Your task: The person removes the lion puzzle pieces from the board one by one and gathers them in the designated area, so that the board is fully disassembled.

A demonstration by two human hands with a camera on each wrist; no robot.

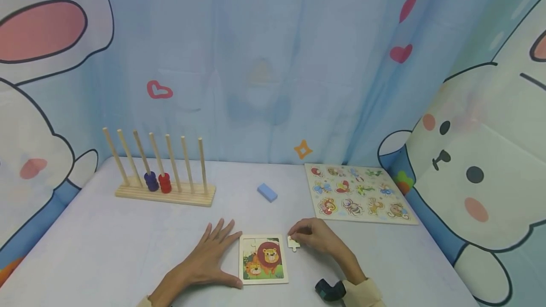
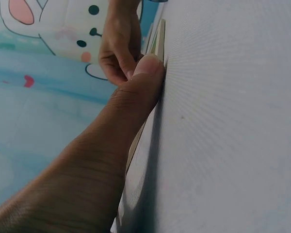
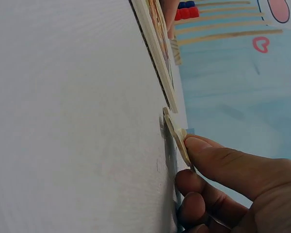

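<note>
A small wooden jigsaw puzzle (image 1: 285,276) with a lion and a tiger picture lies on the table in front of me. My left hand (image 1: 209,260) is spread along its left side, index fingertip at the upper left corner and thumb at the lower left. In the left wrist view the thumb (image 2: 148,65) lies against the board's edge. Just right of the board, my right hand (image 1: 317,236) pinches a pale puzzle piece (image 1: 293,245) between thumb and finger. The right wrist view has that piece (image 3: 178,141) tilted close over the table, near the board's corner.
Behind the left hand stands a wooden peg rack (image 1: 170,196) with blue and red beads on two pegs. A blue block (image 1: 267,192) lies behind the puzzle. An animal picture board (image 1: 362,220) is at back right. A black curved object (image 1: 330,291) sits by the right wrist.
</note>
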